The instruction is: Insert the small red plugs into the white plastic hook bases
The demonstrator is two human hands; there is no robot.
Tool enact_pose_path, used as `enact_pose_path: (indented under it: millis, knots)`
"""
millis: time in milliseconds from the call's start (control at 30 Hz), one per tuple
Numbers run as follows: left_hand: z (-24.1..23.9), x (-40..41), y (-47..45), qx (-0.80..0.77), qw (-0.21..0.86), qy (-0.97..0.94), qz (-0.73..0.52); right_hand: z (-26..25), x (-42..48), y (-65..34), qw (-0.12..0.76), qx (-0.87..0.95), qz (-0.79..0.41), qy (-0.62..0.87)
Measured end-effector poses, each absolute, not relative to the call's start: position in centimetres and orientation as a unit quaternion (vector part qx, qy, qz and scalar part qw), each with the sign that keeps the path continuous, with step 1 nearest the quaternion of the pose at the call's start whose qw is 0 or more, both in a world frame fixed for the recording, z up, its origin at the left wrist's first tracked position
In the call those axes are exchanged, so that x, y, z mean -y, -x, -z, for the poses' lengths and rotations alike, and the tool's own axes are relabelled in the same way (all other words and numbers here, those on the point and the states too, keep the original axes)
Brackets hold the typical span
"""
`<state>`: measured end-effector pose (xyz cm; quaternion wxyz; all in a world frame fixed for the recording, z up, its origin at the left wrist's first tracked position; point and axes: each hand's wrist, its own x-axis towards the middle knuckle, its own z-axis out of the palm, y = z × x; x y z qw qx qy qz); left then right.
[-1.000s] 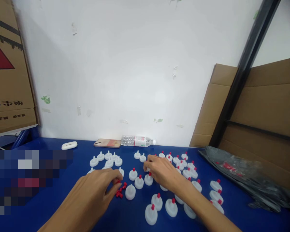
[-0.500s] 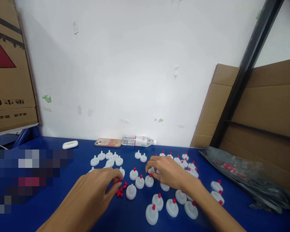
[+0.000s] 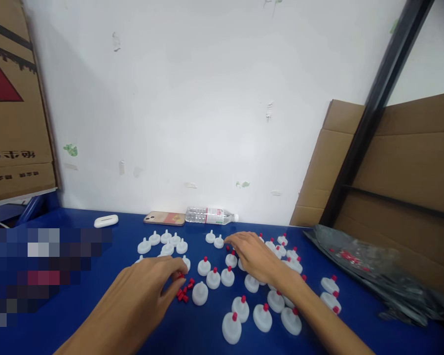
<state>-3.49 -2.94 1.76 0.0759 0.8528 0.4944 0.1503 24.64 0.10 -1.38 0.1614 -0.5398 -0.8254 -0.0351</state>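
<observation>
Many white plastic caps stand on a blue table (image 3: 96, 305); several carry a red plug on top, like one cap (image 3: 213, 278) in the middle, and others such as a bare cap (image 3: 200, 293) have none. My left hand (image 3: 148, 286) rests curled on the table, its fingertips pinched by a small pile of loose red plugs (image 3: 184, 291). My right hand (image 3: 253, 256) reaches over the caps with fingers stretched out toward two bare caps (image 3: 214, 240) near the back.
A water bottle (image 3: 211, 215) lies along the wall beside a phone (image 3: 164, 218) and a white case (image 3: 106, 221). Cardboard boxes (image 3: 15, 113) stand at the left, cardboard sheets (image 3: 410, 162) at the right, a dark plastic bag (image 3: 377, 266) before them.
My right hand has let go of a red-plugged cap in the middle row and moved further back toward the bare caps. My left hand has stayed by the red plugs.
</observation>
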Motion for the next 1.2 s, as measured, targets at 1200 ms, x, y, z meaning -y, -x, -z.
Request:
enact_pose_path:
  millis: [1200]
  knots:
    - [-1.3, 2.7, 3.9, -0.475, 0.051, -0.86, -0.18, 1.7, -0.9, -23.8, 0.204, 0.834, -0.061, 0.509]
